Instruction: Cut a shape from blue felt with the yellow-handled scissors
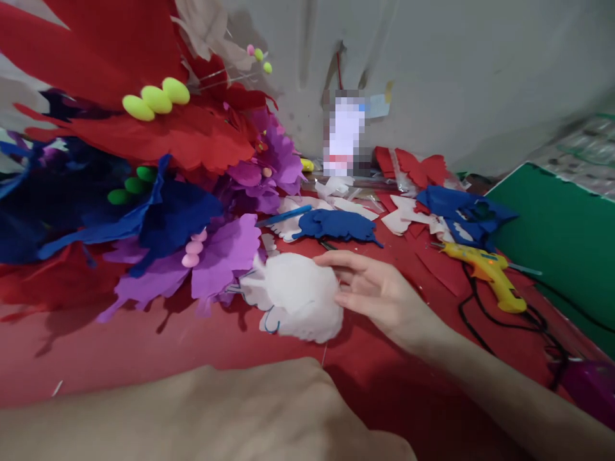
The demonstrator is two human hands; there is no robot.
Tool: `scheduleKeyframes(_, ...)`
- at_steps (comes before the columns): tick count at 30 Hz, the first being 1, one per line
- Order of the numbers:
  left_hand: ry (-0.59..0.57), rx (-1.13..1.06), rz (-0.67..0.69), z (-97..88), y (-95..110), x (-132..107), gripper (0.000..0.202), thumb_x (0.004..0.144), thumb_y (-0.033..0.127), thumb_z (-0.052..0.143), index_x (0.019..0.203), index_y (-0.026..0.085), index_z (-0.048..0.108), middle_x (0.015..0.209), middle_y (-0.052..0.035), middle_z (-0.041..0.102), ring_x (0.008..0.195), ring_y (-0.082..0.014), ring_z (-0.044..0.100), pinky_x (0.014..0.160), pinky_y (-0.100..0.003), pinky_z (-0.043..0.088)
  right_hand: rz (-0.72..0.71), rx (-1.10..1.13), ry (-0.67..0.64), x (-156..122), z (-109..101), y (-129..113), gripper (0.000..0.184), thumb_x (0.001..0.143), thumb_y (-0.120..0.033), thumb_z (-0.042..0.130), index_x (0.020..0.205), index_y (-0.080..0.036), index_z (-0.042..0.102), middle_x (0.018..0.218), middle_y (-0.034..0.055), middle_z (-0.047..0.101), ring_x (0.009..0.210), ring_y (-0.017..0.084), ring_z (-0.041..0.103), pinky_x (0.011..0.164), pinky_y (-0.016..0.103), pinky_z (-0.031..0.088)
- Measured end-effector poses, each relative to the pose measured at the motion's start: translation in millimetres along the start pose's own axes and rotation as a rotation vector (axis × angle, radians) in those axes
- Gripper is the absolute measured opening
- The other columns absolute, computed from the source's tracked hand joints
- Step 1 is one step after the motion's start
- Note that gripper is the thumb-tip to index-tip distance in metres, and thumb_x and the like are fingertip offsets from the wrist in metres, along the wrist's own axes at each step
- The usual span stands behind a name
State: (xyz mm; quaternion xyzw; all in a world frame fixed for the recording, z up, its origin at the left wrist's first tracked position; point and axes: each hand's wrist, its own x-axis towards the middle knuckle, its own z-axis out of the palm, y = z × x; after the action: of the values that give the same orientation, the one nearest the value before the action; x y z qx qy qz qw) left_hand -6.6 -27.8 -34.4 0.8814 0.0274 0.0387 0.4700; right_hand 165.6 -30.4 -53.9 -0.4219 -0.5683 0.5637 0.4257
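Observation:
My right hand [379, 291] reaches in from the lower right. Its thumb and fingers close on the right edge of a white petal-shaped cut-out [295, 294], which lies on the red surface [182, 349]. The white piece sits just in front of a purple paper flower [223, 256]. My left hand is out of sight. A bare limb [216, 416] crosses the bottom of the picture, blurred and close to the camera.
A big bunch of red [158, 128], blue [177, 214] and purple paper flowers fills the left. Blue cut-outs [336, 225] and white and red scraps lie behind. A yellow glue gun [485, 269] with a black cord [475, 323] lies right, beside a green sheet [562, 237].

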Motion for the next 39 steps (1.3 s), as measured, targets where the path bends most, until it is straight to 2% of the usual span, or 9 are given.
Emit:
scheduleKeyframes(2,-0.115,0.083,0.058,1.8,3,3,0.008,0.084,0.016,0.051,0.087,0.017,0.058,0.053,0.0075,0.052,0.04,-0.0037,0.042,0.034,-0.014,0.026,0.062,0.012,-0.079,2,3,7,0.044,0.071,-0.016,0.053,0.114,-0.013,0.042,0.126,0.0125,0.045,0.111,0.014,0.05,0.091,0.025,0.045)
scheduleKeyframes(4,0.006,0.163,-0.045,2.9,7,6,0.004,0.082,0.015,0.054,0.083,0.018,0.057,0.053,0.0076,0.053,0.041,-0.0042,0.042,0.033,-0.014,0.023,0.111,-0.175,-0.116,3,4,10,0.048,0.072,-0.02,0.052,0.118,-0.01,0.041,0.129,0.016,0.04,0.117,0.019,0.045,0.101,0.036,0.037)
scheduleKeyframes(7,0.063,0.109,-0.108,2.3,11,8,0.005,0.078,0.014,0.057,0.081,0.017,0.055,0.067,0.0042,0.064,0.052,-0.0055,0.053,0.043,-0.011,0.034,0.068,-0.532,-0.116,3,4,8,0.041,0.077,-0.02,0.047,0.116,-0.01,0.048,0.122,0.0145,0.047,0.119,0.021,0.04,0.107,0.044,0.025)
scheduleKeyframes(14,0.033,0.053,-0.152,-4.4,8,10,0.013,0.076,0.005,0.054,0.08,0.018,0.054,0.072,0.0022,0.068,0.06,-0.0085,0.061,0.049,-0.011,0.04,-0.177,-0.856,-0.241,4,0,11,0.035,0.08,-0.008,0.032,0.102,-0.013,0.06,0.101,0.0108,0.057,0.106,0.02,0.046,0.102,0.042,0.033)
scheduleKeyframes(17,0.021,0.067,-0.124,-7.7,6,12,0.011,0.076,0.006,0.052,0.08,0.016,0.053,0.075,0.0005,0.068,0.061,-0.0088,0.061,0.052,-0.012,0.043,-0.203,-0.977,-0.315,5,0,15,0.041,0.077,-0.004,0.028,0.104,-0.006,0.059,0.113,0.0136,0.055,0.111,0.023,0.044,0.1,0.042,0.035)
scheduleKeyframes(19,-0.073,-0.002,-0.051,-10.0,5,14,0.014,0.076,0.003,0.049,0.083,0.015,0.054,0.079,-0.0009,0.069,0.064,-0.0082,0.061,0.054,-0.01,0.043,-0.203,-1.037,-0.341,4,1,15,0.046,0.074,-0.001,0.027,0.111,-0.001,0.055,0.121,0.0151,0.05,0.114,0.023,0.043,0.1,0.04,0.036)
scheduleKeyframes(27,-0.015,-0.034,-0.07,-9.4,6,15,0.016,0.071,-0.001,0.052,0.076,0.014,0.052,0.071,0.0009,0.063,0.059,-0.0059,0.053,0.051,-0.009,0.038,-0.276,-1.151,-0.322,3,2,22,0.049,0.076,-0.002,0.027,0.121,-0.004,0.047,0.127,0.0111,0.047,0.116,0.02,0.041,0.099,0.037,0.037)
scheduleKeyframes(33,0.215,-0.18,-0.241,-8.4,3,15,0.013,0.073,0.006,0.048,0.073,0.018,0.048,0.059,0.0061,0.045,0.052,-0.0058,0.042,0.045,-0.012,0.033,-0.318,-1.234,-0.264,5,-5,23,0.035,0.078,-0.01,0.039,0.107,-0.005,0.058,0.115,0.0137,0.055,0.109,0.026,0.044,0.093,0.043,0.039)
scheduleKeyframes(39,0.62,-0.569,-0.408,-17.3,-15,20,0.009,0.078,0.023,0.051,0.072,0.02,0.045,0.047,0.01,0.038,0.041,-0.0046,0.035,0.037,-0.012,0.026,-0.131,-0.691,0.164,2,-17,-5,0.027,0.085,-0.027,0.037,0.088,-0.014,0.06,0.09,0.0073,0.061,0.082,0.015,0.057,0.072,0.028,0.046)
